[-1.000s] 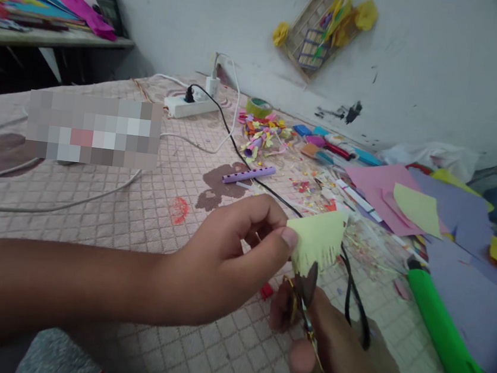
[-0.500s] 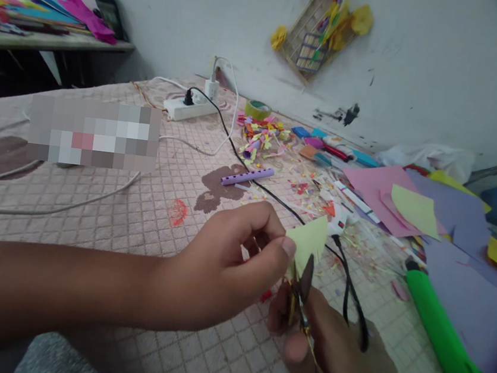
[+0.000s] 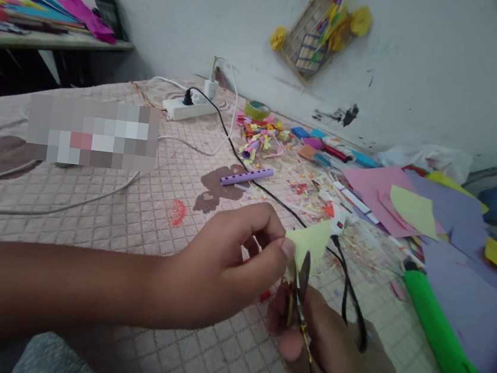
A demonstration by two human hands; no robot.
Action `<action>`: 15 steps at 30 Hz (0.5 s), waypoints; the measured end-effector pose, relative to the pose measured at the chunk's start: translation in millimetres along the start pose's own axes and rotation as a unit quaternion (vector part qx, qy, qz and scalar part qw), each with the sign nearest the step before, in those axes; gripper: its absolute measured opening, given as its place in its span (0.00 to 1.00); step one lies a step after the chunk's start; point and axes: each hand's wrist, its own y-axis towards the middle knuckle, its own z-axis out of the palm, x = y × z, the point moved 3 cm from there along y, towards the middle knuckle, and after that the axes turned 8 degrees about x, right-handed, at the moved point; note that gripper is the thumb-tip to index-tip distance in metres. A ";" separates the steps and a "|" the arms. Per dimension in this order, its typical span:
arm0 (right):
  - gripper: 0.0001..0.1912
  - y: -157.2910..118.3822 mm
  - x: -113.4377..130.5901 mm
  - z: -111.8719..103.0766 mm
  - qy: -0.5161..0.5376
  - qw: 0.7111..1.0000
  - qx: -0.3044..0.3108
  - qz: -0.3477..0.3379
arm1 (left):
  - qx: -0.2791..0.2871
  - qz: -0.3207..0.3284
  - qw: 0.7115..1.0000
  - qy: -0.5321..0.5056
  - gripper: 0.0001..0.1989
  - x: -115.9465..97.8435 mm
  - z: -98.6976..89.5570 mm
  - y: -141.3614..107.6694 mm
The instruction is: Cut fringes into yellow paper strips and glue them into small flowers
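Observation:
Between the thumb and forefinger of my left hand point(image 3: 240, 263) is a small pale yellow-green piece of paper point(image 3: 312, 243). Fine slits fringe its lower right edge. My right hand point(image 3: 324, 345) grips a pair of scissors point(image 3: 301, 297) with gold-coloured handles. Their dark blades point up and lie at the paper's lower edge, slightly apart. Past my hands lies a purple paper tube point(image 3: 247, 177) with dark holes along it, on the quilted tablecloth point(image 3: 146, 217).
A glue gun's white body point(image 3: 338, 219) and black cord lie beyond the paper. To the right are purple paper sheets point(image 3: 464, 301), pink paper point(image 3: 373, 192) and a green tool point(image 3: 442, 334). Paper scraps point(image 3: 260, 137), green tape point(image 3: 257, 111) and a power strip point(image 3: 189, 110) sit further back.
The paper has tilted a little, its free corner shifting slightly right and down. The scissor blades have moved slightly left. My left hand is almost still.

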 end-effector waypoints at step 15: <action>0.27 -0.4 5.7 -6.8 -0.034 0.999 -0.032 -0.008 | 0.002 0.036 0.999 0.039 0.08 -3.8 -2.2 1.0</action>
